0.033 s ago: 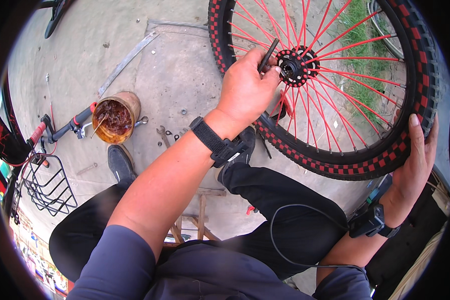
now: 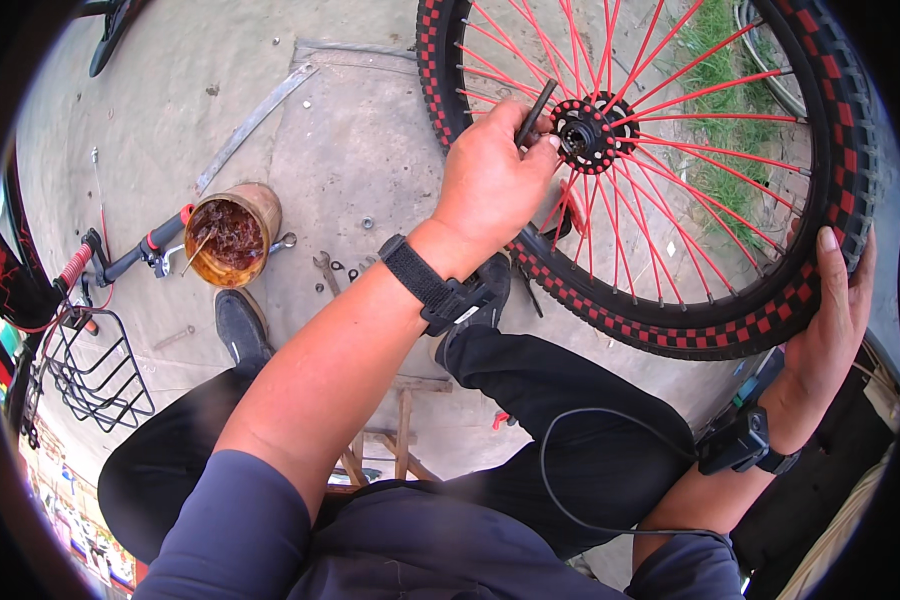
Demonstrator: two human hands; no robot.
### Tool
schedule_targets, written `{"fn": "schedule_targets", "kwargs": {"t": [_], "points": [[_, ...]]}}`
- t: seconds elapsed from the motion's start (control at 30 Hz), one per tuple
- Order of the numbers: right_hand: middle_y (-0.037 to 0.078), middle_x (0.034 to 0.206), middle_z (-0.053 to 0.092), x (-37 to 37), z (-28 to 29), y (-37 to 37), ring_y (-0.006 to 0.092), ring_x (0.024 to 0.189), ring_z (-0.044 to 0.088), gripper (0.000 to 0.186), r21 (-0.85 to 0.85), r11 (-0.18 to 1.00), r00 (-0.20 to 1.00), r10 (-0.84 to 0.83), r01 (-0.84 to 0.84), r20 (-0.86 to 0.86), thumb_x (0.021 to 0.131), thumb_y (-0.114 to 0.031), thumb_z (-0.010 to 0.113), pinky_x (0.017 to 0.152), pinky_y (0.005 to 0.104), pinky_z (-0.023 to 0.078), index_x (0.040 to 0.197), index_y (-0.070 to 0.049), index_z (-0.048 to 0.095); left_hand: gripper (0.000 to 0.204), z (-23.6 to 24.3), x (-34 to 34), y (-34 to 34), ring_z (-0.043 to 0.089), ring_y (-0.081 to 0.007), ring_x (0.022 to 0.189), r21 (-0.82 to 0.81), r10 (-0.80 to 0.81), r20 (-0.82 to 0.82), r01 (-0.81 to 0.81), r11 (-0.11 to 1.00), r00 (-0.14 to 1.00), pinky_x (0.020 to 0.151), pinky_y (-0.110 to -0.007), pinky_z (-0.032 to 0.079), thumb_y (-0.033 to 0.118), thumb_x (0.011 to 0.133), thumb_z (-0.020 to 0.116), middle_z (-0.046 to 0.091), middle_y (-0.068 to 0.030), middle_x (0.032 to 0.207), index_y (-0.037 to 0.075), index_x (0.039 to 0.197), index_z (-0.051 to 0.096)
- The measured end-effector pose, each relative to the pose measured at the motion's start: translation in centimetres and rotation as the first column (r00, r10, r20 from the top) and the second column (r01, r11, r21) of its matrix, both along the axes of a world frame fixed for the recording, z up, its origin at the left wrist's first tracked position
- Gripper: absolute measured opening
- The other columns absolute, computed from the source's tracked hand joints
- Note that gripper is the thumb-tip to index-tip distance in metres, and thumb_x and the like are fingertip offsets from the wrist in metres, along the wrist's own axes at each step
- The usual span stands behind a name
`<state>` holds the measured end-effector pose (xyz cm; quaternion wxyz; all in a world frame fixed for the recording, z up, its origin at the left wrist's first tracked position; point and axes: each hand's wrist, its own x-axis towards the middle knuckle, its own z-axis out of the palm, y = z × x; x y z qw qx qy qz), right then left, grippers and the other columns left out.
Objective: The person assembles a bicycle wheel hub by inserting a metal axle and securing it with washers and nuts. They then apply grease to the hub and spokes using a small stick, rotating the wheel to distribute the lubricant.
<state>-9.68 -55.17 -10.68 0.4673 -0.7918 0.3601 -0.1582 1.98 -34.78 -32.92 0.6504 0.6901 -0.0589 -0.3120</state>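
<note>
A bicycle wheel (image 2: 670, 345) with red spokes and a red-and-black checkered tire side stands tilted at the upper right. My left hand (image 2: 495, 170) reaches to its black hub (image 2: 582, 137), pinching a short black rod (image 2: 537, 113) in closed fingers. The fingertips are beside the hub's open center, where dark parts show inside; whether they touch it I cannot tell. At the wheel's lower right, my right hand (image 2: 838, 300) grips the tire, with the thumb on the near side and the other fingers partly hidden behind it.
Left of my arm stands a bucket (image 2: 270, 212) of brown grease with a stick in it. A wrench (image 2: 326, 270), nuts and a flat metal bar (image 2: 255, 128) lie on the concrete. A bicycle part with a wire basket (image 2: 100, 368) is at far left. Grass shows behind the spokes.
</note>
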Motion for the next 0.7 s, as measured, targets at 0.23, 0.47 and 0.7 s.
{"fn": "schedule_targets", "kwargs": {"t": [0.23, 0.47, 0.7], "points": [[0.013, 0.127, 0.067, -0.1, -0.5, -0.4, 0.0167, 0.112, 0.067, 0.046, 0.027, 1.0, 0.999, 0.002, -0.003, 0.04, 0.101, -0.002, 0.061, 0.099, 0.0286, 0.05, 0.144, 0.005, 0.047, 0.021, -1.0, -1.6, 1.6, 0.063, -0.0134, 0.08, 0.126, -0.086, 0.126, 0.07, 0.99, 0.988, 0.072, -0.031, 0.051, 0.011, 0.097, 0.065, 0.068, -0.0082, 0.09, -0.003, 0.111, 0.066], [0.013, 0.127, 0.067, -0.4, -0.6, -0.9, 0.0164, 0.111, 0.067, 0.045, 0.017, 1.0, 1.0, -0.008, 0.008, 0.025, 0.101, -0.004, 0.061, 0.098, 0.0288, 0.051, 0.144, 0.005, 0.048, 0.028, 1.0, -3.7, 2.6, 0.067, -0.037, 0.098, 0.096, -0.153, 0.165, 0.139, 0.986, 0.974, 0.087, -0.042, 0.052, 0.018, 0.101, 0.058, 0.068, -0.0213, 0.103, -0.003, 0.118, 0.066], [0.012, 0.125, 0.068, -0.6, -0.6, -1.2, 0.0164, 0.108, 0.068, 0.046, 0.018, 0.999, 0.999, -0.044, 0.044, 0.012, 0.101, -0.005, 0.062, 0.096, 0.0284, 0.052, 0.143, 0.005, 0.049, 0.027, 1.2, -3.6, 2.2, 0.066, -0.0407, 0.1, 0.108, -0.151, 0.166, 0.134, 0.985, 0.974, 0.088, -0.045, 0.052, 0.018, 0.102, 0.055, 0.068, -0.0236, 0.104, -0.003, 0.115, 0.065]]}}
